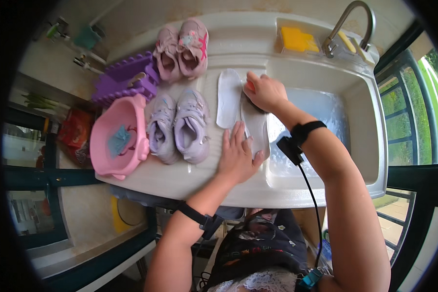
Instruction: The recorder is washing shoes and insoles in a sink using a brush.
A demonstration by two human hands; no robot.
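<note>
My right hand (265,90) is closed around a scrubbing brush, mostly covered by my fingers; a bit of orange and a dark underside (253,103) show. The brush rests on the upper part of a greyish insole (256,127). On that insole's lower part lies my left hand (238,155), flat with fingers apart. A second, white insole (229,98) lies just left of it, close to my left fingertips. Both insoles are on the ribbed drainboard (211,78) beside the sink basin.
Cloudy, sudsy water (314,120) stands in the basin (363,109), under a curved faucet (356,7). Lavender shoes (189,126) and pink shoes (193,47) stand left. Beyond them are a purple basket (120,78) and a pink basin (102,146) holding a blue cloth (119,140). Yellow sponges (297,39) sit behind.
</note>
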